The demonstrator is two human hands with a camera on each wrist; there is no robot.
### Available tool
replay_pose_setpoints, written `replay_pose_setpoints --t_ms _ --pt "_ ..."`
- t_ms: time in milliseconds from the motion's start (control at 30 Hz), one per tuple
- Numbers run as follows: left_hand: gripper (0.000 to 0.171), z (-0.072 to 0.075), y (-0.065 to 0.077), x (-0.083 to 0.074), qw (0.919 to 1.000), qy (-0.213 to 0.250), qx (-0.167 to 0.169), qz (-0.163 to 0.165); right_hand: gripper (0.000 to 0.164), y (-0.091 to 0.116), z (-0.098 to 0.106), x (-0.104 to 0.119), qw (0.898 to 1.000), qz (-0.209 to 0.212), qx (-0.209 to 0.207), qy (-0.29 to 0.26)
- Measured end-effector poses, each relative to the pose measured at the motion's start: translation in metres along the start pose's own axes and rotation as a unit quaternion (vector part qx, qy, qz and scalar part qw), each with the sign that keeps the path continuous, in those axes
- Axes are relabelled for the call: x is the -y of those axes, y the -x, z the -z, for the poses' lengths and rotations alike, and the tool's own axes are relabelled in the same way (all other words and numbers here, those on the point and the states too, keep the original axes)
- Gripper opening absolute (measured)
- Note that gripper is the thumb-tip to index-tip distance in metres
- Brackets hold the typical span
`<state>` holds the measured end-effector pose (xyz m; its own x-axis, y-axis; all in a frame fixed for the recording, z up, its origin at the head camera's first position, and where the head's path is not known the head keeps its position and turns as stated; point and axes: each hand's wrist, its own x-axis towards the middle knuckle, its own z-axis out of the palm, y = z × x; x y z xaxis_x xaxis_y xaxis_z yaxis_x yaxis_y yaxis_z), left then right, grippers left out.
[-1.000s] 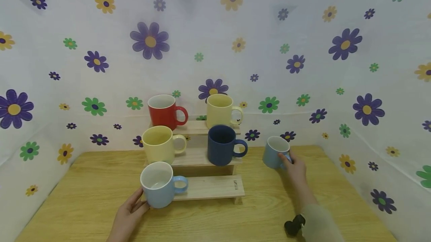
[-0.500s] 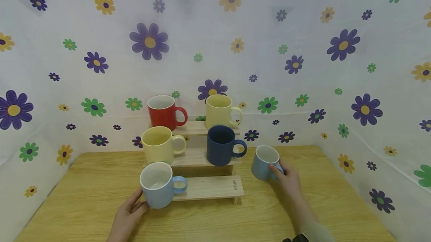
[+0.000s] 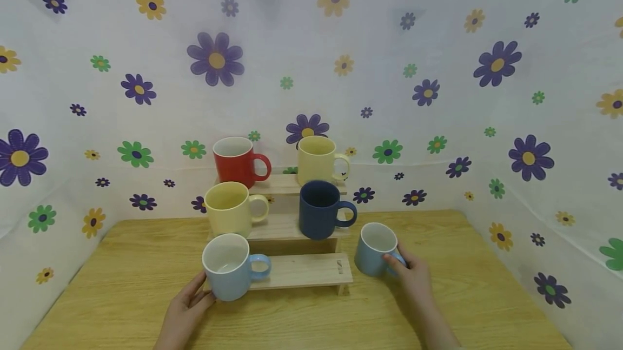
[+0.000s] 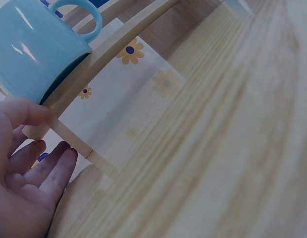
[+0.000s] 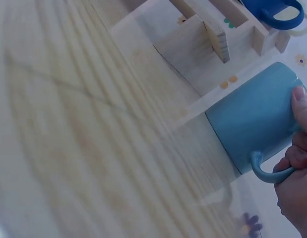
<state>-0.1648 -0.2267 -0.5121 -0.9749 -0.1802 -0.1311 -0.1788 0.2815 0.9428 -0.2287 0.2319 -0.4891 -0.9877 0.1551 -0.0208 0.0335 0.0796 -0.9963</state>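
Note:
A light blue mug [image 3: 226, 269] stands upright at the left end of the lowest step of a wooden shelf [image 3: 306, 271]. My left hand [image 3: 187, 306] is at that mug's left side, one digit right at its base and the other fingers [image 4: 61, 171] loosely bent below the shelf edge. To the right of the shelf, my right hand [image 3: 411, 274] grips a second light blue mug [image 3: 372, 255] by its handle, thumb pressed on the wall. In the right wrist view this mug [image 5: 257, 116] is close over the table, its base toward the wood.
On the middle step stand a yellow mug [image 3: 226, 212] and a dark blue mug [image 3: 318, 212]. The top step bears a red mug [image 3: 233, 163] and another yellow mug [image 3: 316, 160]. A flowered cloth [image 3: 389, 41] surrounds the wooden table [image 3: 121, 285].
My right hand has brought its light blue mug leftward and nearer to me, toward the shelf's right end. The left hand and the mug beside it have stayed put.

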Motion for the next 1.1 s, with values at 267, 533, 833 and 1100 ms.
replay_pose_setpoints --t_ms 267,533,833,1100 --pt "0.068 -0.001 0.001 0.0 1.0 0.0 0.001 -0.004 0.063 0.006 0.0 -0.001 0.998 0.015 -0.039 0.041" --pt "0.069 0.0 -0.001 0.001 1.0 0.008 0.005 0.003 0.062 0.007 0.003 0.007 0.999 0.004 -0.042 0.034" --pt "0.069 0.001 -0.003 0.001 0.9999 0.01 0.007 0.004 0.053 0.011 0.009 0.021 0.999 0.035 -0.028 0.01" --pt "0.069 0.0 -0.002 0.0 0.9999 0.011 0.009 0.009 0.051 0.019 0.007 0.036 0.997 0.075 0.011 0.014"
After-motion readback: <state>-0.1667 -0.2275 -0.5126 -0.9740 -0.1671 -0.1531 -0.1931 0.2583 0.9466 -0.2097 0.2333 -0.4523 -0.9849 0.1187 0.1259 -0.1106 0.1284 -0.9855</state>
